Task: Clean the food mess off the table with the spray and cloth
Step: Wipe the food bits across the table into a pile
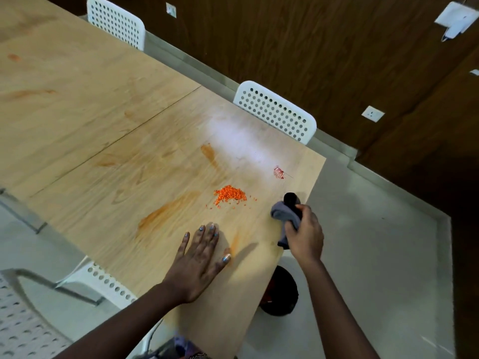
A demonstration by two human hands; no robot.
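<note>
Grey soft cloth (285, 216), grainy orange crumbs (229, 194), wood table (103, 112)

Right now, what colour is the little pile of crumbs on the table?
Bright orange, clearest in the head view: the crumb pile.

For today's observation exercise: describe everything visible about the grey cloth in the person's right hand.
The grey cloth looks soft and is bunched into folds, not spread. The right hand grips it together with a black spray top, above the table corner. One end hangs below the fingers. It does not touch the table.
</note>
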